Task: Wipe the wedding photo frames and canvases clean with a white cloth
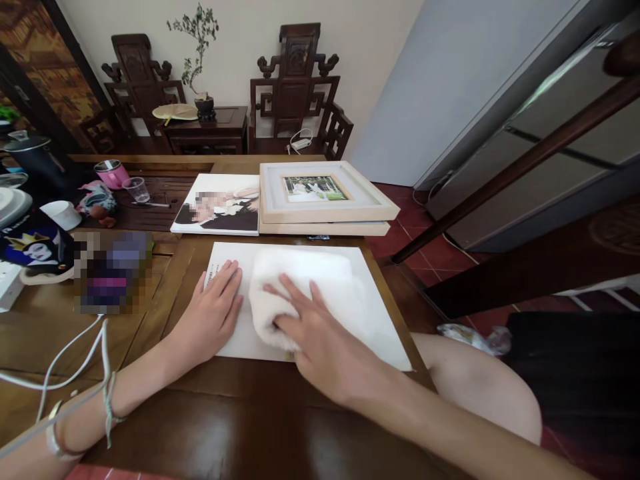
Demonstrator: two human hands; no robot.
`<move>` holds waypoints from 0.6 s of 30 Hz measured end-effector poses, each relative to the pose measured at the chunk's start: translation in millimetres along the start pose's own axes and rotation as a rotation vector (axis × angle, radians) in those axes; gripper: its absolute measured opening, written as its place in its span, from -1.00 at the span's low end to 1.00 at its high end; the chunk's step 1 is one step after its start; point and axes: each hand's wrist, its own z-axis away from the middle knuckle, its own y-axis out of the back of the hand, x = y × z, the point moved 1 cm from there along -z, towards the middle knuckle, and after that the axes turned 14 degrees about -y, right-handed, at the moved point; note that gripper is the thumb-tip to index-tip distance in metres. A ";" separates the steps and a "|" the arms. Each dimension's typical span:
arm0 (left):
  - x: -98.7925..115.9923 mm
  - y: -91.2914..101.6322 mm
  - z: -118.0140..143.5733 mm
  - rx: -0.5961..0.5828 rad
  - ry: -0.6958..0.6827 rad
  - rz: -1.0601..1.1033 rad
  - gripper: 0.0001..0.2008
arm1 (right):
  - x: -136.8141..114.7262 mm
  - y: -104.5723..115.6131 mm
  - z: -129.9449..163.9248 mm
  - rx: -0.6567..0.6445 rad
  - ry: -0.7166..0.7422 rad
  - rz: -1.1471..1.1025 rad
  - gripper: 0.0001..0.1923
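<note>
I am pressing my left hand (pixel 216 313) flat, fingers spread, on the left edge of a white panel (pixel 373 310) lying at the near side of the wooden table (pixel 210 427). My right hand (pixel 320 340) is grasping a white cloth (pixel 295 290), bunched under the fingers and resting on the panel's middle.

Risks as I judge them: the panel is overhanging the table's right edge a little, so pushing hard rightward with the cloth could be sliding it off if my left hand is easing up. The stacked pale picture frames (pixel 325 200) and the photo canvas (pixel 220 207) are sitting just beyond the panel's far edge; a long stroke forward could be nudging them. The white cable (pixel 75 360) near my left wrist could be snagging on my bracelet.

Writing: small dark print or a barcode is sitting at the panel's left edge by my left fingertips, too small to read. No brand legible anywhere.
</note>
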 end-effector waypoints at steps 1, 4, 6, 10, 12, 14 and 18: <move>0.0 0.0 0.0 -0.005 0.001 -0.003 -0.51 | -1.3 -5.6 9.8 -0.018 0.026 -0.003 -0.46; -0.1 -0.1 -0.2 -0.011 0.001 -0.024 -0.50 | -2.5 -23.6 36.8 -0.078 0.145 -0.039 -0.65; -0.1 -0.2 -0.3 -0.012 -0.005 -0.039 -0.49 | -2.0 -30.5 49.4 -0.089 0.225 -0.068 -0.76; -0.3 -0.4 0.1 -0.006 -0.021 -0.046 -0.50 | -0.9 -18.7 51.8 -0.106 0.241 -0.099 -0.72; -0.4 -0.6 0.7 0.000 -0.026 -0.044 -0.51 | 0.8 -5.8 40.0 -0.105 0.192 -0.080 -0.59; -0.3 -1.0 1.3 0.007 -0.026 -0.040 -0.51 | 4.6 5.2 21.3 -0.047 0.137 -0.048 -0.48; 0.4 -0.7 1.7 0.030 -0.016 -0.011 -0.52 | 14.0 16.0 -21.2 0.072 0.059 0.015 -0.42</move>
